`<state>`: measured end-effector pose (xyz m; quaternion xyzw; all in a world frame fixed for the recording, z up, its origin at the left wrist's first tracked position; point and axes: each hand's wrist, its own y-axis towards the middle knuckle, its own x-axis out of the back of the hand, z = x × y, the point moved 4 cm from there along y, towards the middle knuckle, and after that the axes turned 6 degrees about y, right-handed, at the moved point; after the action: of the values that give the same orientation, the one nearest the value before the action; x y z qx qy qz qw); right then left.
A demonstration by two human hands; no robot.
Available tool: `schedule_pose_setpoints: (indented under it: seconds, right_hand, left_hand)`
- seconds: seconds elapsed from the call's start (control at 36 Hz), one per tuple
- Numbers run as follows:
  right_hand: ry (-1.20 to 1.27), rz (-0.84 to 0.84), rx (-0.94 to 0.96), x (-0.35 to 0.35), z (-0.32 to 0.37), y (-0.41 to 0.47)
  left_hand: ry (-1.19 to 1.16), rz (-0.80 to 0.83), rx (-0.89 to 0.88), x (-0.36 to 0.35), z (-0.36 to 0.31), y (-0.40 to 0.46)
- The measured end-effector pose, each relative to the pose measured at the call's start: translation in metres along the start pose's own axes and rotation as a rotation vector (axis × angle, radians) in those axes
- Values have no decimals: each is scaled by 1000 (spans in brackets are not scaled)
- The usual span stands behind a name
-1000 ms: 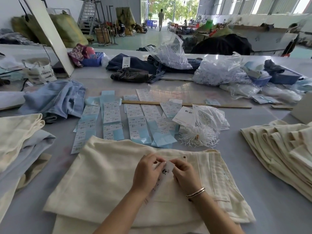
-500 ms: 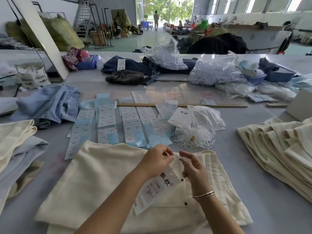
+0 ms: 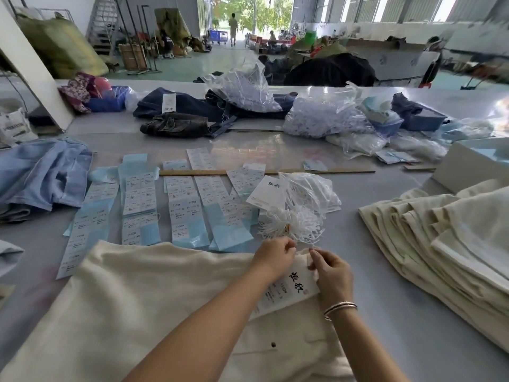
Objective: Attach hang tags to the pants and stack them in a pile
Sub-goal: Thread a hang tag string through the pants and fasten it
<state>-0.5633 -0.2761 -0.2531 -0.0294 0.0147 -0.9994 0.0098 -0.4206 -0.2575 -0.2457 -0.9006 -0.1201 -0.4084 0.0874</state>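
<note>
One pair of cream pants point(image 3: 143, 307) lies flat on the table point(image 3: 385, 312), a hang tag point(image 3: 289, 290) on its waistband; the left hand point(image 3: 274, 257) and right hand point(image 3: 332, 272) both pinch at the tag's top, apparently fastening its string. A pile of folded cream pants point(image 3: 446, 244) sits at the right, probably finished; this pair is not yet stacked.

pants point(image 3: 154, 293) on table point(image 3: 385, 271), label strips point(image 3: 181, 208) behind them, folded pile point(image 3: 446, 238) at right

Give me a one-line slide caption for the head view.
Both hands, left and right, work a white hang tag at the waistband of cream pants.
</note>
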Motion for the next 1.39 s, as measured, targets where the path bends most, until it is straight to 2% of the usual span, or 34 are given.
schedule_pose_setpoints:
  seconds: [0.14,0.22,0.31,0.42,0.53,0.58,0.69,0.78,0.92,1.03,1.25,1.39]
  right_hand:
    - [-258,-35,98,8,-5,6]
    - [-360,-18,119,10,-4,9]
    - [-456,21,210,10,4,6]
    - [-636,96,348,5,16,2]
    - [-901,143,267,1,19,10]
    - [-943,146,201,-2,20,13]
    - [-849,91,180,-9,23,13]
    - [-712,42,201,-9,21,9]
    - [-562,-11,261,-8,15,1]
    - [-523,-15,310,-9,11,-1]
    - [-408,49,298,1,15,-4]
    - [74,-85,101,24,16,-9]
  left_hand:
    - [166,116,38,-10,-10,15]
    - [148,183,-30,-8,-13,19]
    - [103,185,-61,-3,-12,21]
    - [48,11,-72,5,-14,19]
    - [-28,-209,-106,8,-16,4]
    - [-36,-291,-138,8,-17,-4]
    - [-74,-347,-187,1,-18,-18]
    - [-187,-321,-136,-3,-13,-21]
    - [-375,-98,63,-1,-3,-5]
    - [-451,36,88,-3,-4,3]
    - [-630,-75,227,-8,1,4]
    - [-740,-189,239,1,5,-3]
